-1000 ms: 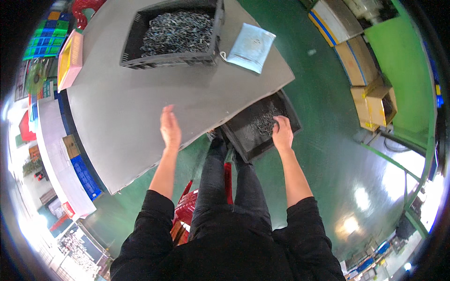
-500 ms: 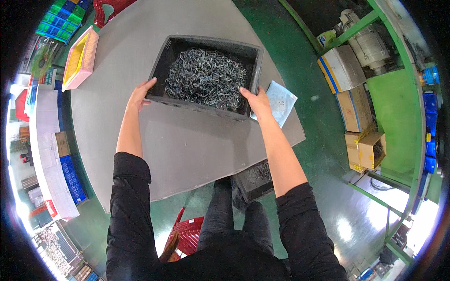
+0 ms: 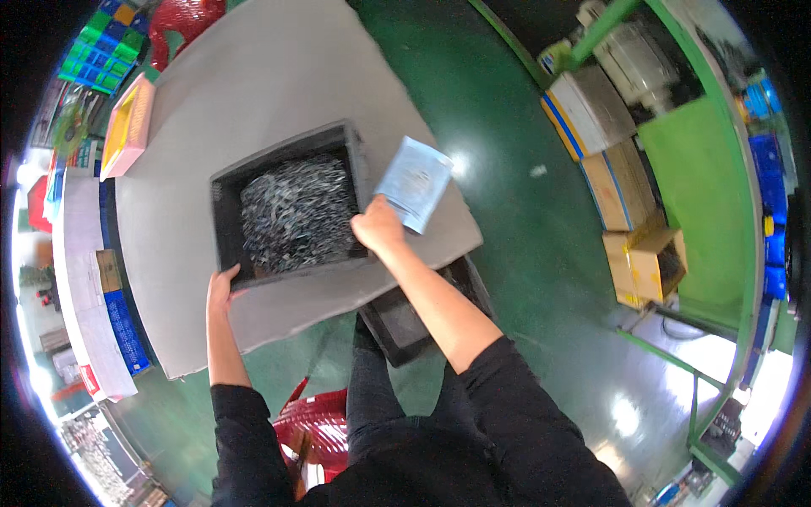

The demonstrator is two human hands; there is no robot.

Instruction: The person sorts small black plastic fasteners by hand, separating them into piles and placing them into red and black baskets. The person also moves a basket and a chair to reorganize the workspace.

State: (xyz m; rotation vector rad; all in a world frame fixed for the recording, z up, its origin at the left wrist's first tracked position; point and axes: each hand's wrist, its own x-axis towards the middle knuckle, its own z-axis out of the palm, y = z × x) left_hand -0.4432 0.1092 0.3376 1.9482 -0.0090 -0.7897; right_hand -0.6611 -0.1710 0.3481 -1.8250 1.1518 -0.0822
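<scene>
A black plastic crate (image 3: 358,169) heaped with small bent metal pieces (image 3: 296,213) is tilted at an angle over the grey table (image 3: 279,68). The pieces are blurred by motion. My left hand (image 3: 221,289) grips the crate's near left corner. At the near right side, my right hand (image 3: 378,226) is closed on the rim, thumb toward the inside. Whether the crate's bottom touches the tabletop I cannot tell. Just beyond my right hand lies a light blue flat packet (image 3: 416,182).
Below the table's near edge, by my legs, sits another dark crate (image 3: 395,325). A pink and yellow basket (image 3: 128,127) stands at the table's left edge. Red chairs (image 3: 321,422) are near and far. Cardboard boxes (image 3: 621,190) stand by a green frame at right.
The crate has come nearer to me and left, turning counterclockwise, with both hands still on it. The whole view has shifted, and the packet now shows more fully.
</scene>
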